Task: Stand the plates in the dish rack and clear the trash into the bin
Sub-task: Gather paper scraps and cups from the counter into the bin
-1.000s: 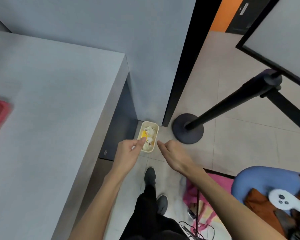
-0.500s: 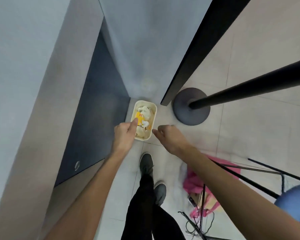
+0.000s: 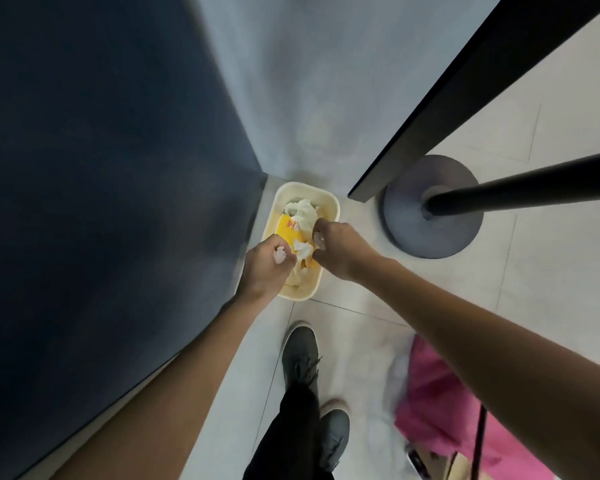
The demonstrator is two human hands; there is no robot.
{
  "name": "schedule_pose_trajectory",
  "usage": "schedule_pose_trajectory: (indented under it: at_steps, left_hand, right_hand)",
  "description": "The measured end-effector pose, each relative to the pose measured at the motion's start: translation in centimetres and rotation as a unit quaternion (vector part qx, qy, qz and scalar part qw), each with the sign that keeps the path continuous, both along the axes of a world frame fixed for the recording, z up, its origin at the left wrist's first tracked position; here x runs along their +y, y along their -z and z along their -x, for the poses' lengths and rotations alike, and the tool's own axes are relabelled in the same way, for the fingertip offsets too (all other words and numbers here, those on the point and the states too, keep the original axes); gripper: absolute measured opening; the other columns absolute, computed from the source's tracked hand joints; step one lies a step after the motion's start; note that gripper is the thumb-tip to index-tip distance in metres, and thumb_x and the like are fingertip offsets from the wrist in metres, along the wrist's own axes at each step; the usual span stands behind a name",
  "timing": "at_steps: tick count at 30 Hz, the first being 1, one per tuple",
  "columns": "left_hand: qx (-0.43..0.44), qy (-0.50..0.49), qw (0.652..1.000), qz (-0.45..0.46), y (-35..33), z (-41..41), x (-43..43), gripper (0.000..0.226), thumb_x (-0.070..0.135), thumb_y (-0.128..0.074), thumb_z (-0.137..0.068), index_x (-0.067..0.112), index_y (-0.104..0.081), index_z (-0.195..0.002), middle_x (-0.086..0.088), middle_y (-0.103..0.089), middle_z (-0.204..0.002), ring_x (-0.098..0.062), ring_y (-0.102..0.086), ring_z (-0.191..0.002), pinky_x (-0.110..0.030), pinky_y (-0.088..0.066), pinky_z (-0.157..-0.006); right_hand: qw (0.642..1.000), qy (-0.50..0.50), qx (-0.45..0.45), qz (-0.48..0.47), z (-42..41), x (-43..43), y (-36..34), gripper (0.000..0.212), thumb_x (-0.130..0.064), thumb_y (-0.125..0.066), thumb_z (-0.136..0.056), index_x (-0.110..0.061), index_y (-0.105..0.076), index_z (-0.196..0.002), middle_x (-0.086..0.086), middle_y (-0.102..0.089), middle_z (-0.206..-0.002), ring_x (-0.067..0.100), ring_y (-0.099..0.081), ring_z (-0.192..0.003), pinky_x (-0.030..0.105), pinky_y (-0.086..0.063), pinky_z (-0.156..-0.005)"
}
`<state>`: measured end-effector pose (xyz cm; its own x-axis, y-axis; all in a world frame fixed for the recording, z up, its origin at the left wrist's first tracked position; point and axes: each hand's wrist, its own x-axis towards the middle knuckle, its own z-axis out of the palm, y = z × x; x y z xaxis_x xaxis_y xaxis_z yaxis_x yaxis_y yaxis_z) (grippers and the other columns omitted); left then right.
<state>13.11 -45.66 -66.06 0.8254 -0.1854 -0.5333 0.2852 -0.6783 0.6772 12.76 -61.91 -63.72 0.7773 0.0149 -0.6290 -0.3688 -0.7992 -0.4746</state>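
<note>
A cream rectangular bin (image 3: pixel 329 206) stands on the floor in the corner, holding white crumpled tissues and a yellow wrapper (image 3: pixel 286 227). My left hand (image 3: pixel 264 268) hovers over the bin's near left side and grips a small crumpled white paper (image 3: pixel 279 259) in its curled fingers. My right hand (image 3: pixel 342 249) is over the bin's right side, fingers curled, with a white paper scrap (image 3: pixel 303 251) at its fingertips. No plates or dish rack are in view.
A dark blue cabinet side (image 3: pixel 101 168) rises on the left, a grey wall (image 3: pixel 291 81) behind the bin. A black stand with a round base (image 3: pixel 406 216) is right of the bin. My shoes (image 3: pixel 300 355) and a pink bag (image 3: pixel 437 400) lie below.
I have leaned down closer to the bin. Both hands moved over the bin's opening, and white paper now shows in each hand.
</note>
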Motion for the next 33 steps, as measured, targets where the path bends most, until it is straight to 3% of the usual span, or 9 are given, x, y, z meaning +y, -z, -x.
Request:
schedule_pose_trajectory:
  at_steps: [3, 9, 15, 19, 22, 25, 27, 30, 33]
  left_hand:
    - [0.012, 0.008, 1.000, -0.006, 3.5, 0.1, -0.2, 0.007, 0.013, -0.064, -0.085, 0.018, -0.060, -0.087, -0.002, -0.064, -0.086, -0.028, -0.061, -0.080, -0.032, -0.048, -0.067]
    - [0.021, 0.028, 0.999, -0.023, 8.0, 1.1, 0.2, 0.016, 0.010, -0.064, -0.090, 0.012, -0.065, -0.105, -0.004, -0.069, -0.110, -0.022, -0.060, -0.101, -0.018, -0.037, -0.077]
    - [0.016, 0.079, 0.997, -0.014, 8.4, 1.8, 1.2, 0.037, 0.018, -0.067, -0.090, 0.015, -0.060, -0.127, 0.000, -0.057, -0.130, -0.016, -0.055, -0.114, -0.024, -0.043, -0.093]
    - [0.024, 0.011, 0.999, 0.018, 6.4, 2.4, 1.4, 0.024, 0.013, -0.063, -0.093, 0.012, -0.065, -0.117, -0.001, -0.068, -0.109, -0.015, -0.062, -0.096, -0.007, -0.043, -0.075]
    - [0.026, -0.053, 0.997, 0.043, 3.4, 2.9, 1.3, 0.016, 0.006, -0.059, -0.094, 0.016, -0.066, -0.104, -0.001, -0.070, -0.082, -0.013, -0.065, -0.074, -0.015, -0.046, -0.068]
    - [0.033, -0.104, 0.992, 0.066, -0.4, 3.4, 1.2, 0.015, 0.008, -0.056, -0.097, 0.014, -0.068, -0.091, 0.011, -0.060, -0.052, -0.011, -0.052, -0.042, -0.017, -0.042, -0.049]
    - [0.017, -0.112, 0.991, 0.067, -3.0, 3.7, 1.1, 0.018, 0.011, -0.056, -0.097, 0.013, -0.069, -0.084, 0.016, -0.057, -0.048, -0.008, -0.046, -0.038, -0.019, -0.037, -0.044]
    - [0.009, -0.109, 0.990, 0.087, -6.9, 4.6, 1.2, 0.023, 0.014, -0.055, -0.099, 0.011, -0.066, -0.079, 0.019, -0.054, -0.047, -0.002, -0.044, -0.040, -0.020, -0.031, -0.045]
    - [-0.001, -0.110, 0.990, 0.091, -11.3, 5.4, 1.5, 0.026, 0.017, -0.054, -0.099, 0.011, -0.065, -0.076, 0.018, -0.055, -0.053, -0.001, -0.043, -0.046, -0.016, -0.032, -0.049]
  right_hand:
    - [1.000, -0.015, -0.011, 0.002, -0.8, 0.1, 3.4, 0.040, -0.011, -0.061, -0.083, -0.005, -0.051, -0.121, 0.018, -0.058, -0.116, 0.037, -0.057, -0.101, 0.038, -0.049, -0.082]
    - [0.999, -0.015, -0.030, -0.006, -2.4, 0.3, 7.6, 0.041, -0.004, -0.055, -0.084, -0.004, -0.049, -0.124, 0.021, -0.053, -0.119, 0.037, -0.054, -0.106, 0.032, -0.040, -0.078]
    - [1.000, -0.018, -0.023, -0.002, -3.1, 0.1, 8.0, 0.056, -0.011, -0.054, -0.090, -0.006, -0.037, -0.144, 0.022, -0.046, -0.133, 0.038, -0.049, -0.119, 0.033, -0.041, -0.088]
    - [1.000, -0.010, -0.016, 0.006, -2.6, -0.5, 6.0, 0.045, -0.009, -0.049, -0.092, -0.004, -0.049, -0.137, 0.021, -0.051, -0.133, 0.036, -0.051, -0.119, 0.030, -0.040, -0.089]
    - [1.000, 0.004, -0.026, -0.011, -1.4, -0.8, 3.4, 0.029, -0.008, -0.048, -0.091, -0.005, -0.064, -0.115, 0.016, -0.063, -0.119, 0.033, -0.058, -0.108, 0.026, -0.039, -0.077]
    - [0.999, 0.018, -0.035, -0.026, 0.3, -0.6, 0.0, 0.023, -0.013, -0.048, -0.094, 0.001, -0.066, -0.096, 0.016, -0.068, -0.095, 0.034, -0.060, -0.089, 0.031, -0.038, -0.065]
    - [0.998, 0.013, -0.044, -0.031, 1.5, -0.1, -2.6, 0.024, -0.016, -0.049, -0.096, 0.000, -0.063, -0.084, 0.015, -0.064, -0.083, 0.034, -0.055, -0.079, 0.031, -0.034, -0.062]
    - [0.997, -0.003, -0.061, -0.043, 3.4, 0.6, -6.2, 0.037, -0.019, -0.049, -0.098, -0.019, -0.042, -0.061, 0.002, -0.046, -0.061, 0.026, -0.043, -0.065, 0.030, -0.029, -0.062]
    - [0.995, -0.016, -0.075, -0.068, 4.9, 1.1, -10.2, 0.042, -0.020, -0.049, -0.097, -0.024, -0.036, -0.057, -0.006, -0.039, -0.055, 0.015, -0.038, -0.055, 0.030, -0.028, -0.060]
